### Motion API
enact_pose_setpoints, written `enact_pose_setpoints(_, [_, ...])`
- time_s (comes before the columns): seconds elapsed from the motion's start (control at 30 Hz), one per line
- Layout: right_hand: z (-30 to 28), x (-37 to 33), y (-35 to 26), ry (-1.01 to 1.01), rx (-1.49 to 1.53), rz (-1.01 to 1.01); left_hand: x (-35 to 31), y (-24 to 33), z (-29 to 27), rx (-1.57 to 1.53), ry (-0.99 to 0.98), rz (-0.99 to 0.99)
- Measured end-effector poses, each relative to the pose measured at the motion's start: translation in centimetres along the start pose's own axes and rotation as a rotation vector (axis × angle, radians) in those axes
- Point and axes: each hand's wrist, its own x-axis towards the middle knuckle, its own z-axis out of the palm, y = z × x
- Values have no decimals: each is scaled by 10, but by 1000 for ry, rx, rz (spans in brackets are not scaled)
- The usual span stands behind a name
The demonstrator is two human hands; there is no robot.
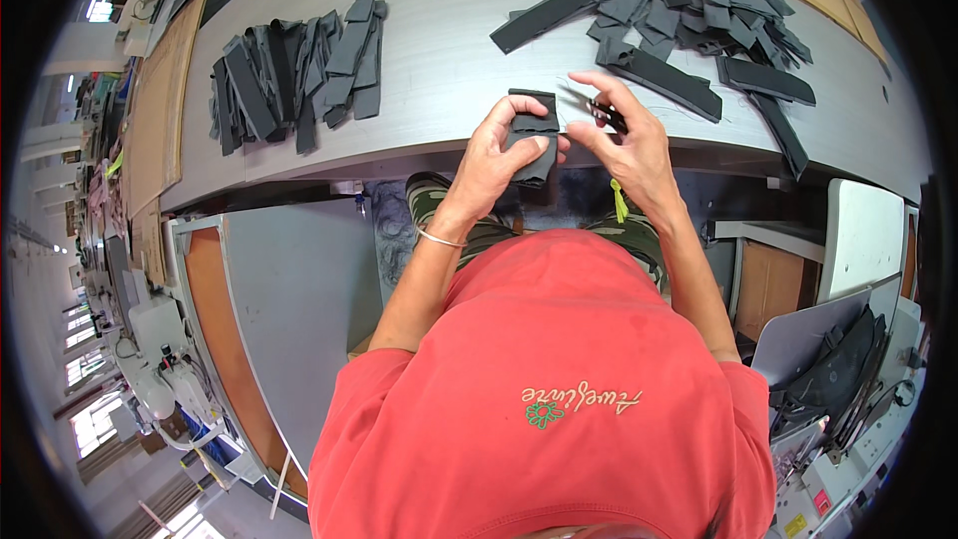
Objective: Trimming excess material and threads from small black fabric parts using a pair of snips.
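Note:
My left hand (499, 145) is closed on a dark grey fabric strip (533, 166), folded or bent, its thumb pressed on the front. The strip hangs upright at the table's near edge. Just right of it, my right hand (631, 140) holds small black thread snips (608, 116) in its curled fingers. Its thumb and forefinger are spread apart, and the blades point toward the fabric. A yellow-green ribbon (620, 202) dangles below this hand. How far the snips' blades are apart is blurred.
On the pale table (429, 60), a row of dark grey fabric strips (264, 80) lies at the left. A loose heap of similar strips (659, 0) spreads at the far right, with several nearer the edge. A grey panel (299, 250) stands below the table at left.

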Motion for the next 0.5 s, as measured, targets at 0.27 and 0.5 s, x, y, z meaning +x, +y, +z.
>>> enact_pose_setpoints(0.27, [8,10,17,-71,339,152,-6,0,14,195,27,119])
enact_pose_setpoints(0.5, [5,10,12,-69,394,213,-4,11,14,214,228,61])
